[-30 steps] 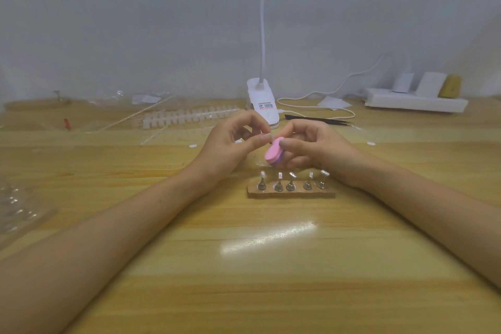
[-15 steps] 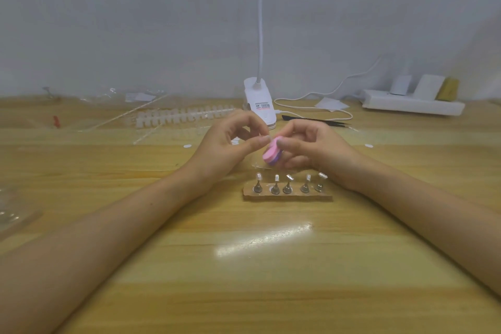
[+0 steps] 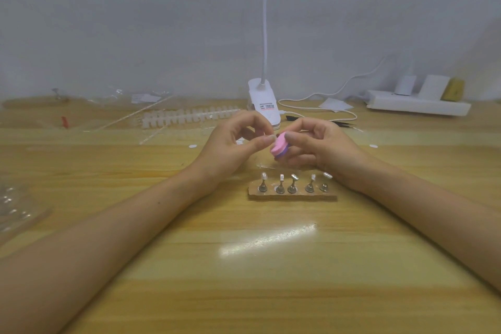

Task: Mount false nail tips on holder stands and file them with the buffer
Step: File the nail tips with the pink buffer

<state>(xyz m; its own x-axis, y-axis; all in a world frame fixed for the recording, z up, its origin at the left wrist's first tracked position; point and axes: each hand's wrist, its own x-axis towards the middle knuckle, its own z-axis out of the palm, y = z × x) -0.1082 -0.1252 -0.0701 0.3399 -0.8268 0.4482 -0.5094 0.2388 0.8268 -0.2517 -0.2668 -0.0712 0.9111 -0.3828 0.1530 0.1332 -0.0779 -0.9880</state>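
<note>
Forearms reach in from five and seven o'clock over a pale wooden table (image 3: 271, 266), and the two hands meet just above its centre. The right hand (image 3: 322, 148) grips a small oval buffer (image 3: 279, 147) (pink on top, purple beneath). Its thumb rests on the pink face and its curled fingers sit below, so the buffer tilts toward the other hand.

The left hand (image 3: 230, 144) has its fingers curled, with thumb and forefinger drawn close together. The forefinger tip touches the buffer's edge at nine o'clock. Whether anything sits in that pinch is too small to tell.

At six o'clock from the buffer, a holder base (image 3: 292, 196) lies on the table. It is a short brown strip carrying five metal stands (image 3: 292, 187) in a row. Each stand is topped with a small clear nail tip (image 3: 263, 176), and some lean.

At twelve o'clock stands a white clip lamp (image 3: 264, 106), its neck rising out of view. At eleven o'clock a long white strip of nail tips (image 3: 189, 115) lies among clear plastic wrapping. Black tweezers (image 3: 325, 120) lie at one o'clock, and a white power strip (image 3: 417, 104) sits at two o'clock against the wall. Crumpled clear packaging (image 3: 16, 206) shows at the nine o'clock edge.
</note>
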